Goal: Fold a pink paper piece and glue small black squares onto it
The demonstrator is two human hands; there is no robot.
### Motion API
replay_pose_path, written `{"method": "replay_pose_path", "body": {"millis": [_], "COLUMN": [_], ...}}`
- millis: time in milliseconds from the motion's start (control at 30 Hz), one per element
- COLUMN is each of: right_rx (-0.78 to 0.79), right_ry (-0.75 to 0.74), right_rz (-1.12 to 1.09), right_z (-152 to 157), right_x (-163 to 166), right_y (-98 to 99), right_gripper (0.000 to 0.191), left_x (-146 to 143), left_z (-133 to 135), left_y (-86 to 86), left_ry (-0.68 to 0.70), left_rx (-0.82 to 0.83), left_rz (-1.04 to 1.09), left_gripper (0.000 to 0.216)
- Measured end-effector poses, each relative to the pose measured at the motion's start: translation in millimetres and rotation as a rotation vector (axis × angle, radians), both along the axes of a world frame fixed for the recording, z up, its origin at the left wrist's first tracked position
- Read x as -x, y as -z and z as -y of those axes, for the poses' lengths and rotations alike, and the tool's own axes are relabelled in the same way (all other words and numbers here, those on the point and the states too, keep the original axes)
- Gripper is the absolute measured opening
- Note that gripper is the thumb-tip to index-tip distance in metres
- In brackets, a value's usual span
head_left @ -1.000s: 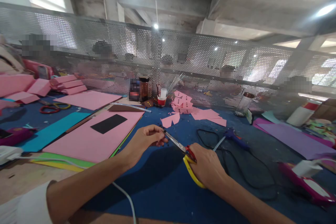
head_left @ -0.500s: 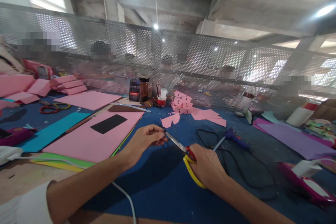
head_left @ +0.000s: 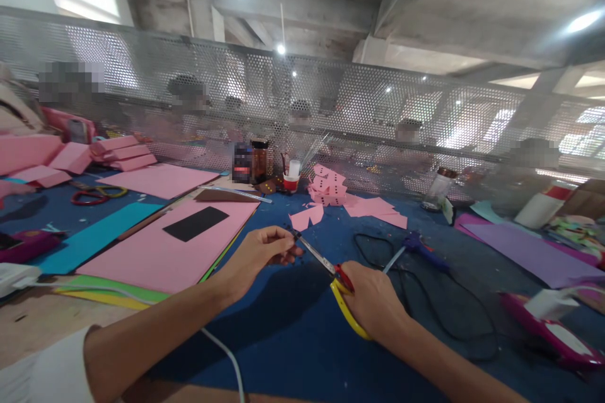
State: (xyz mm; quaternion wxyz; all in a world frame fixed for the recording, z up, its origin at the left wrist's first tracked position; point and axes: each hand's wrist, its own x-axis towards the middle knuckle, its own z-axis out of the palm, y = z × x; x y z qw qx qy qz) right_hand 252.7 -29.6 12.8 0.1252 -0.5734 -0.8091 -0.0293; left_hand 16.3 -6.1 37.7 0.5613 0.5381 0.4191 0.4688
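Paper stack (head_left: 142, 258) left of scissors (head_left: 327, 263), glue gun (head_left: 428, 252) right, cup (head_left: 290, 183) behind, before the screen (head_left: 340, 91)

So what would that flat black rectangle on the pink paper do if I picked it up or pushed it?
The flat black paper-like rectangle would probably bend a little, because it looks thin. It's likely light, with so little thickness showing. A push might slide it across the large pink paper sheet, since it lies flat with nothing on top.

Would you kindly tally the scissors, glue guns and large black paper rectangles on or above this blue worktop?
Red-and-yellow-handled metal scissors: 2 (one in the right hand, the loose pair at far left)
Blue pistol-shaped glue gun: 1
Black paper rectangle: 1
Total: 4
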Motion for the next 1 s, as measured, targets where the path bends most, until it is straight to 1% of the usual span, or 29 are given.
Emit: {"method": "replay_pose_path", "body": {"millis": [367,533,767,1000], "right_rx": [0.01,-0.024,-0.04,-0.036], "right_ry": [-0.023,-0.05,-0.073,-0.079], "right_rz": [-0.006,-0.02,0.012,-0.043], "right_z": [-1.0,-1.7,0.1,0.7], "right_x": [-0.8,0.1,1.3,0.8], "right_y": [1.6,1.3,1.0,3.2], "right_gripper": [0.006,0.002,0.006,0.006], "left_x": [-0.9,-1.5,-3.9,-4.5], "left_z": [1.5,1.8,4.1,4.8], "left_y": [-1.3,-1.8,-4.6,-3.5], "left_ry": [-0.012,-0.01,-0.029,-0.01], "left_rx": [-0.017,-0.035,-0.051,-0.059], "left_rz": [-0.004,0.017,0.036,0.032], "left_gripper": [0.018,0.016,0.014,0.012]}}
